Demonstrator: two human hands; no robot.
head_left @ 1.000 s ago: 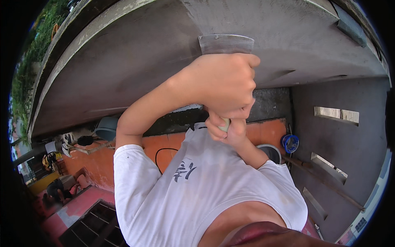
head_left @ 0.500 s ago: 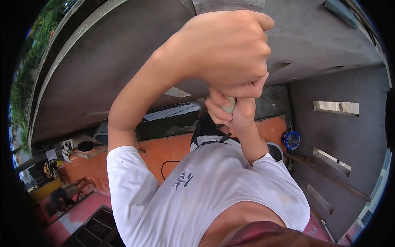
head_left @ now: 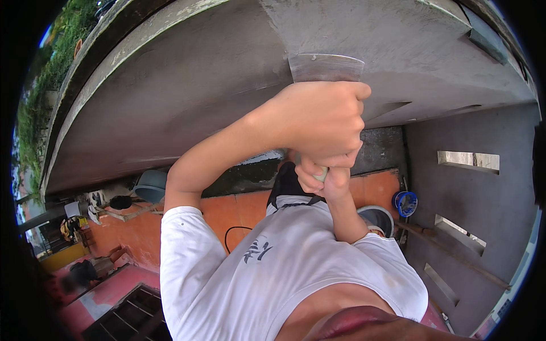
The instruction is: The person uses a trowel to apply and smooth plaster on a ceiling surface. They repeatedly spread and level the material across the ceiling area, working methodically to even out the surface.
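Observation:
Both my hands are closed around a scraper (head_left: 325, 67), its wide metal blade pointing away from me and lying against or just over the grey wall (head_left: 216, 85). My left hand (head_left: 321, 116) wraps the upper part, close behind the blade, with its knuckles toward me. Lower down, my right hand (head_left: 329, 181) grips the handle's end, where a pale greenish bit of it shows between the fingers. The rest of the handle is hidden by my hands. Around the blade, the wall surface is darker to the left and lighter grey to the right.
A second grey wall (head_left: 421, 187) with slot openings stands at right. A blue bucket (head_left: 405, 203) and a grey tub (head_left: 378, 219) sit on the orange floor (head_left: 227, 210). Another basin (head_left: 151, 186) is at left, with a blurred person (head_left: 85, 273) beyond.
My hands and the scraper have come down the wall, lower in the picture. The blade, cut off by the top edge before, shows whole. The view has shifted slightly.

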